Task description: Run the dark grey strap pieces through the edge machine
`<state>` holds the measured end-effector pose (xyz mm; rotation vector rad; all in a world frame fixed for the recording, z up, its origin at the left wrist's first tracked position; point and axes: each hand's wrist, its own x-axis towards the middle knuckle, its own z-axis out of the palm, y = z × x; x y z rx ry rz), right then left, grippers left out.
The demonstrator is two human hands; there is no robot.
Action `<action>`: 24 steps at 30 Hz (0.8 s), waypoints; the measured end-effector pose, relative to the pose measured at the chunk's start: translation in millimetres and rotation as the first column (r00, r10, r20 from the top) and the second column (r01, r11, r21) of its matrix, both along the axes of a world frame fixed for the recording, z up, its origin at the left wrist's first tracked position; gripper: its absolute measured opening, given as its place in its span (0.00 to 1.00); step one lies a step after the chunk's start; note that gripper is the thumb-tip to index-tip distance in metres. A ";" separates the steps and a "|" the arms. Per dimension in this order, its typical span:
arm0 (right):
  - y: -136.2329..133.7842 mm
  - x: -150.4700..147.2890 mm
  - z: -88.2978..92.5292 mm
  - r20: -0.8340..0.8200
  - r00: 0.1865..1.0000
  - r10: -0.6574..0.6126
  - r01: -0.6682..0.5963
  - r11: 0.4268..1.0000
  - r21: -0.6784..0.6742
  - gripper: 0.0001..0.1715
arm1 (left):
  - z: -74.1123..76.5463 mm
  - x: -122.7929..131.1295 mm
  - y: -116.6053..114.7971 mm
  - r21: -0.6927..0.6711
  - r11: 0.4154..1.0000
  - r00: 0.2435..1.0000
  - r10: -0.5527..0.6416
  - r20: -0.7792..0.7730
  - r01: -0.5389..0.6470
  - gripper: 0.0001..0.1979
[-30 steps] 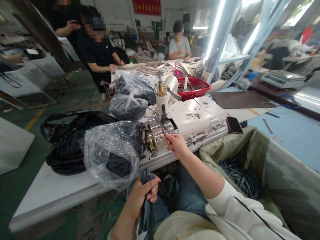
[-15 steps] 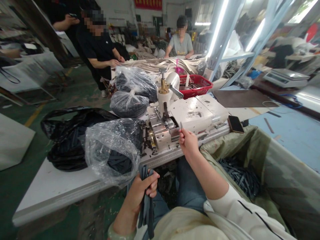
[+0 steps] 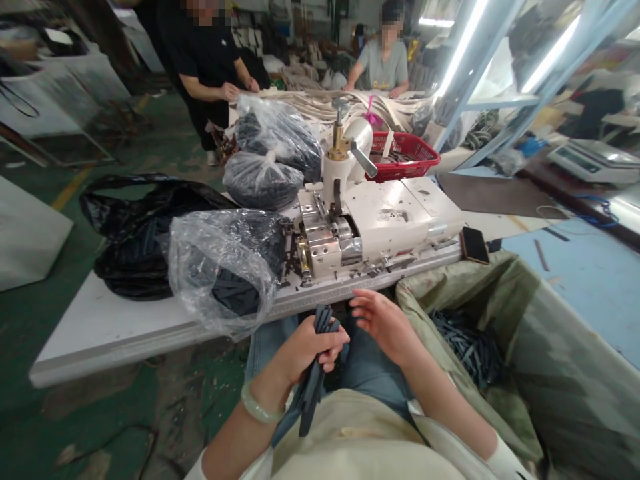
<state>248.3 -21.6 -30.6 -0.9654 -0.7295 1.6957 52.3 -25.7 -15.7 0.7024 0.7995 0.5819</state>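
Note:
My left hand (image 3: 306, 348) is wrapped around a bundle of dark grey strips (image 3: 313, 393), which stand up above the fist and hang below it. Just right of the bundle, my right hand (image 3: 387, 327) hovers over my lap with its fingers stretched out and nothing visible in them. Beyond both hands sits a white skiving machine (image 3: 405, 213) with a brass and steel post, its metal head facing left. Left of the machine, a clear plastic bag (image 3: 200, 267) lies with its mouth towards me, and dark strips (image 3: 235, 290) show inside.
On my right stands a green cloth-lined bin (image 3: 555, 320) holding many dark strips (image 3: 467, 347). A black bag (image 3: 135, 267), tied clear bags (image 3: 265, 177), a red basket (image 3: 405, 157) and a phone (image 3: 474, 245) surround the machine. Two people work at the far table.
My right hand has drawn back from the machine towards my lap and its pinch has opened; the thin strip it held is no longer seen. My left hand has moved right with the bundle.

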 end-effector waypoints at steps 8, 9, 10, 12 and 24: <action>35.0 -69.3 13.3 0.187 0.955 0.230 -0.265 0.945 0.190 0.07 | 6.5 -11.6 -14.3 -0.025 0.999 0.997 0.046 -0.061 -0.047 0.12; 37.3 -68.6 10.2 0.107 0.981 0.164 -0.176 0.978 0.110 0.07 | 6.7 -16.6 -14.5 -0.029 0.999 0.998 0.040 -0.056 -0.041 0.12; 39.5 -66.5 7.5 0.021 0.996 0.088 -0.089 0.996 0.022 0.07 | 6.5 -21.5 -14.5 -0.036 0.999 0.998 0.033 -0.054 -0.035 0.12; 42.9 -59.2 5.4 -0.145 0.985 -0.089 0.069 0.988 -0.138 0.07 | 5.0 -29.6 -13.6 -0.067 0.996 0.997 0.054 -0.053 -0.057 0.12; 19.7 -46.3 17.3 -0.243 0.930 -0.277 0.215 0.944 -0.252 0.10 | 18.8 -23.3 1.4 0.018 0.912 0.912 0.408 0.041 -0.409 0.14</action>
